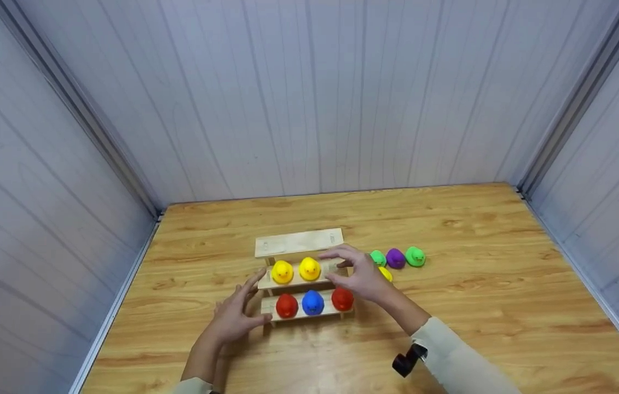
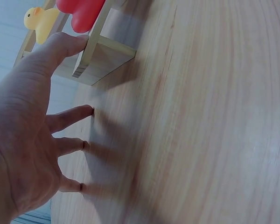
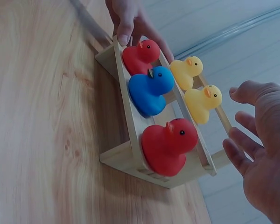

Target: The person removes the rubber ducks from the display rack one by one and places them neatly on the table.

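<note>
A three-tier wooden rack [image 1: 298, 242] stands on the table. Its lowest tier carries a red rubber duck [image 1: 287, 306], a blue rubber duck [image 1: 313, 302] and another red duck [image 3: 170, 145]. Two yellow rubber ducks [image 1: 282, 271] [image 3: 204, 102] sit on the middle tier, and the top tier is bare. At the rack's left end my left hand [image 1: 234, 316] is spread, its thumb touching the lowest tier's edge. My right hand [image 1: 365, 276] hovers at the right end of the middle tier, beside a yellow duck, fingers apart and holding nothing.
Right of the rack, on the wooden table [image 1: 479, 284], lie two green ducks [image 1: 415, 256], a purple duck [image 1: 395, 258] and a yellow duck [image 1: 386, 274] partly hidden by my right hand. Pale panels [image 1: 309, 98] wall in the back and sides.
</note>
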`<move>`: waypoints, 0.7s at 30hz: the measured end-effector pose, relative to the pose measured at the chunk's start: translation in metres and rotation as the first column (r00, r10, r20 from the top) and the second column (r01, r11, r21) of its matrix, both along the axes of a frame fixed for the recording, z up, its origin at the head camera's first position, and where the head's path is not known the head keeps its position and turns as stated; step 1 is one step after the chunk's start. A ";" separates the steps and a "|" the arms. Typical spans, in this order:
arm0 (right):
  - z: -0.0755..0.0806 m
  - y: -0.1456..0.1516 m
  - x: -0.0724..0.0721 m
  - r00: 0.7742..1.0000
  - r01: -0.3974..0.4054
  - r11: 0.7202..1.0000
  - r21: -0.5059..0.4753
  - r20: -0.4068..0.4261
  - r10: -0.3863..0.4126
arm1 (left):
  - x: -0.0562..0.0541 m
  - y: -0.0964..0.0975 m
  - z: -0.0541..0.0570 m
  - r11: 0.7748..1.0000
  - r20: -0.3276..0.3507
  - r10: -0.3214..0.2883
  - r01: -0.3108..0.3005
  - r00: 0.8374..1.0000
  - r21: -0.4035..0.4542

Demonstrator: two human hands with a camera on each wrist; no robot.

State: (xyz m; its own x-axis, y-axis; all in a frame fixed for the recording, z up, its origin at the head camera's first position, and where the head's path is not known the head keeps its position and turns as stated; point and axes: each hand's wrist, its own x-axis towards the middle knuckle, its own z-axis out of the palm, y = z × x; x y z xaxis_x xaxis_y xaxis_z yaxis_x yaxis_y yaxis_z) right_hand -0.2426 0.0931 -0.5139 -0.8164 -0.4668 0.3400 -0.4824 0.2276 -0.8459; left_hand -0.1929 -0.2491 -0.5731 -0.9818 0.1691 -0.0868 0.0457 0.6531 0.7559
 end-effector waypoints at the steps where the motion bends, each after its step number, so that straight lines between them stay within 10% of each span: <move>1: 0.000 -0.002 0.000 1.000 -0.002 1.000 0.000 0.009 0.002 | 0.000 0.000 0.000 1.000 0.001 -0.002 0.002 1.000 0.002; 21: -0.009 -0.026 -0.005 0.997 0.023 0.999 0.029 0.070 -0.025 | 0.001 0.001 0.001 1.000 -0.003 -0.015 0.015 1.000 0.001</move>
